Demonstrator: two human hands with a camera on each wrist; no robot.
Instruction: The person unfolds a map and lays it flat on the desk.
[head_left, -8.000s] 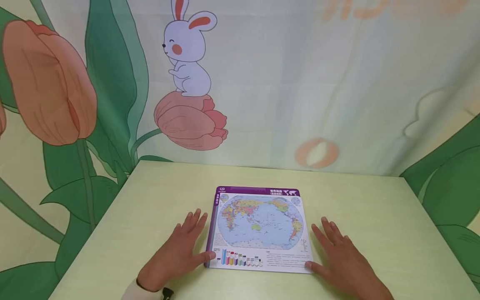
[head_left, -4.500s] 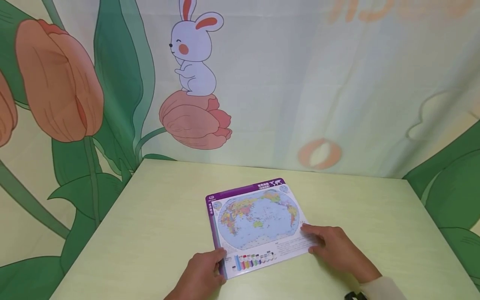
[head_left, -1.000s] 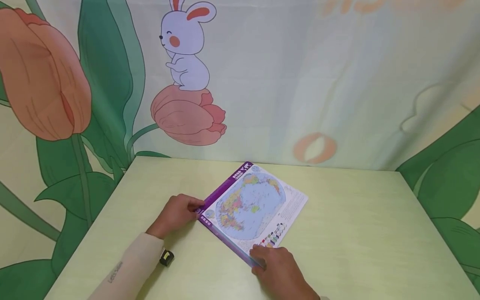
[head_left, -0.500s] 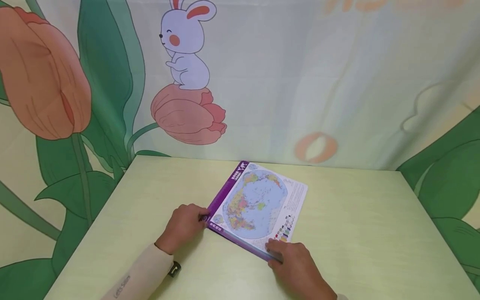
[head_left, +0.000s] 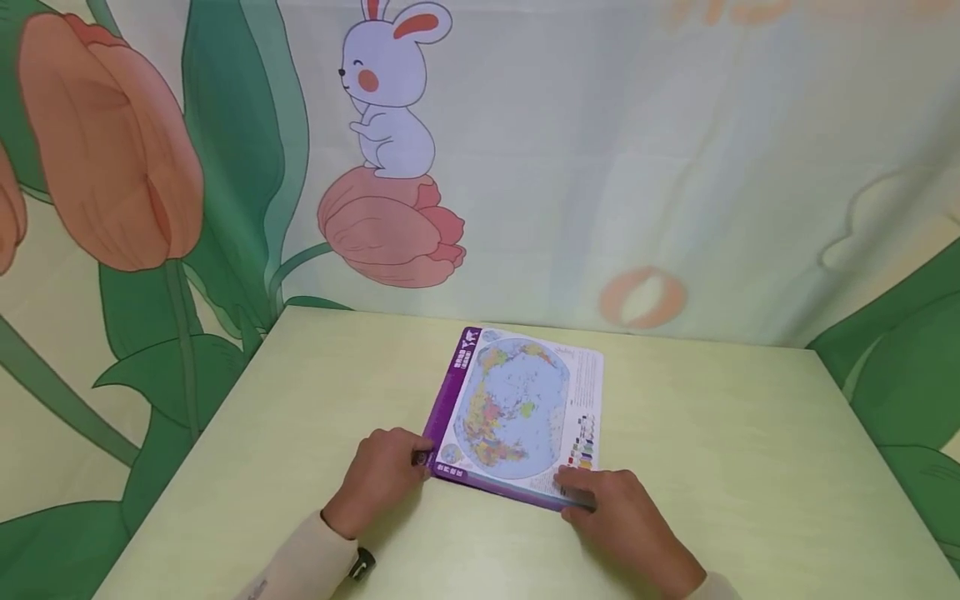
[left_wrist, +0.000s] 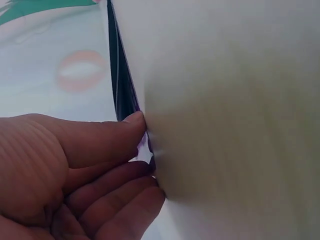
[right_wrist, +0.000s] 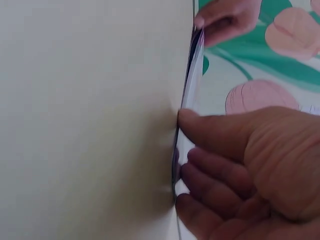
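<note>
A flat world map board (head_left: 517,400) with a purple border lies on the pale table, turned so its title strip runs up the left side. My left hand (head_left: 386,479) pinches its near left corner; in the left wrist view the thumb (left_wrist: 132,120) and curled fingers close on the thin edge. At the near right corner my right hand (head_left: 626,521) grips the board the same way. From the right wrist view, the right thumb (right_wrist: 192,120) presses the edge, and the left hand shows farther along it.
The pale yellow-green table (head_left: 735,467) extends on both sides of the board. Behind it hangs a curtain (head_left: 540,167) printed with a rabbit, tulips and leaves. A black wrist strap (head_left: 362,564) shows at the left cuff.
Both hands, first lying flat beside the board, have gripped it. The board has turned about a quarter turn counterclockwise; in the last second its near edge has swung closer to square with the table.
</note>
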